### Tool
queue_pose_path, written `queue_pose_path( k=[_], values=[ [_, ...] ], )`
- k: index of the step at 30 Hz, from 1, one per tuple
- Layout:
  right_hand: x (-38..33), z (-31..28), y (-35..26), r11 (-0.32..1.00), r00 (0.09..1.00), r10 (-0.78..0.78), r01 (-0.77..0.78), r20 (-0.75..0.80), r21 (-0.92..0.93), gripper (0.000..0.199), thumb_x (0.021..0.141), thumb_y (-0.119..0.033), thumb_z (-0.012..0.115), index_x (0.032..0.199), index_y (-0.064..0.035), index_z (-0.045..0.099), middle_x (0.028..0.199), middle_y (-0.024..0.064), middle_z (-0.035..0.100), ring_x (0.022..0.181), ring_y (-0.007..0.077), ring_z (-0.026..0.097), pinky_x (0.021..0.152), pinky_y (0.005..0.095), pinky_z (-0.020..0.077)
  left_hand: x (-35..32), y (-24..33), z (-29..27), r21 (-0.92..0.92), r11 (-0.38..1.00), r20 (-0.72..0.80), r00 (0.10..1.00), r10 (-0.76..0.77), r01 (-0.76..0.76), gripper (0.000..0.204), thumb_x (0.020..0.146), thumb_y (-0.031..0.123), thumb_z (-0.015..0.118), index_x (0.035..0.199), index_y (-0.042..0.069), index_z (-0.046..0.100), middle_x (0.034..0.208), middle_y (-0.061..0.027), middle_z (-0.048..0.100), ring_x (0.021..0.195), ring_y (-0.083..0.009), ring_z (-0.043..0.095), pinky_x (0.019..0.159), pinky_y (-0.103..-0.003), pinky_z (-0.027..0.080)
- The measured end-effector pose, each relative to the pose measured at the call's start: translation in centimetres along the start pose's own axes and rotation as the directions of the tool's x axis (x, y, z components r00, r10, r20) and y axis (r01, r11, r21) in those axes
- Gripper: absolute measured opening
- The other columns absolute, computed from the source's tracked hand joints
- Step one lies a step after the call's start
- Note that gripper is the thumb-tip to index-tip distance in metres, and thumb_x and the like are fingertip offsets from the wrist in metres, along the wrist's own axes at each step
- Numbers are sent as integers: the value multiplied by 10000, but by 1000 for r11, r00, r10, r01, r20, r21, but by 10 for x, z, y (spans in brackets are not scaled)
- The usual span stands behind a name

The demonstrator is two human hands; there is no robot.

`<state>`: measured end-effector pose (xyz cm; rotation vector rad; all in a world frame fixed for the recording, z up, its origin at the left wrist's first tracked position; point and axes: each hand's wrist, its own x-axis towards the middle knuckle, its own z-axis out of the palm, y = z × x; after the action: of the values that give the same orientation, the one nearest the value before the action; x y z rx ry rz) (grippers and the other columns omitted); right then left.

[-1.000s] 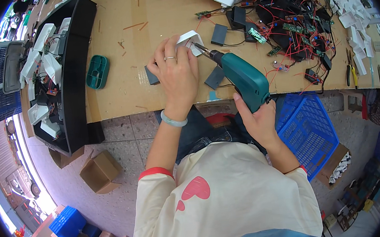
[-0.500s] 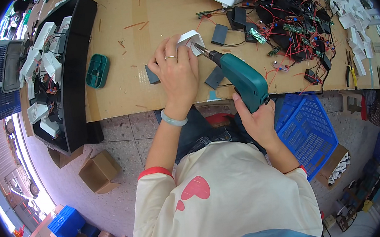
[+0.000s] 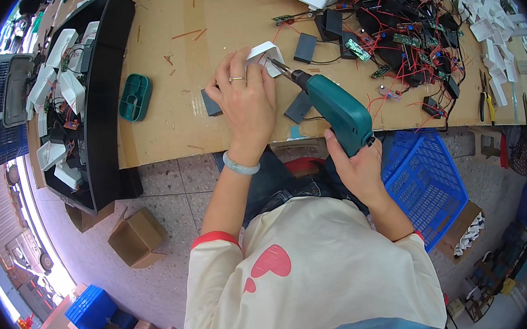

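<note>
My right hand [image 3: 360,166] is wrapped round the handle of a green electric screwdriver [image 3: 339,105]. Its metal tip reaches up and left into a small white plastic housing [image 3: 270,51] on the cardboard-covered table. With fingers bent over the near left side of that housing, my left hand [image 3: 247,96] grips it; the fingertips are partly hidden. A ring and a pale bangle are on this hand and wrist. Beside my left fingers lies a dark box-shaped part [image 3: 211,103]. Another dark block with a cable [image 3: 298,107] rests under the screwdriver, and a similar block [image 3: 305,47] sits farther right.
A green compartment tray [image 3: 135,98] and a long black bin [image 3: 101,97] of white housings stand at left. Tangled red wires, circuit boards and black boxes [image 3: 403,37] pile up at right, near white housings [image 3: 492,34] and pliers [image 3: 490,98]. A blue basket [image 3: 427,187] is below the table edge.
Almost nothing differs. The screwdriver's tip has shifted very slightly within the white housing; both hands keep their hold.
</note>
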<state>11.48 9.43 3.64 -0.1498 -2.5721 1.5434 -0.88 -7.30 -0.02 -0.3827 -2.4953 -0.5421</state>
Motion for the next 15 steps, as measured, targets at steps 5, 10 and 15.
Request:
queue_pose_path(
  k=[5,10,15],
  values=[
    [-2,0,2,1000,1000,0,0,3,4,235,917,-77,681,1103,-6,556,853,123,707,712,234,697,697,315,533,-1,-1,0,-1,1000,6,1000,0,0,90,835,111,714,902,59,684,1255,-59,624,1191,-288,537,988,-440,352],
    [-1,-1,1,1000,1000,16,-16,6,9,231,917,-93,682,1091,-5,557,842,125,704,702,244,694,688,323,531,0,-1,2,-6,1000,-13,1000,5,-5,88,833,110,714,898,59,684,1254,-50,624,1189,-290,537,985,-441,352],
    [-3,-2,2,1000,1000,30,-30,7,5,236,916,-100,685,1092,-6,558,835,129,700,701,248,694,686,330,531,-1,0,2,-1,1000,-6,1000,-2,2,81,832,110,715,892,67,683,1261,-43,621,1191,-290,536,978,-443,355]
  ],
)
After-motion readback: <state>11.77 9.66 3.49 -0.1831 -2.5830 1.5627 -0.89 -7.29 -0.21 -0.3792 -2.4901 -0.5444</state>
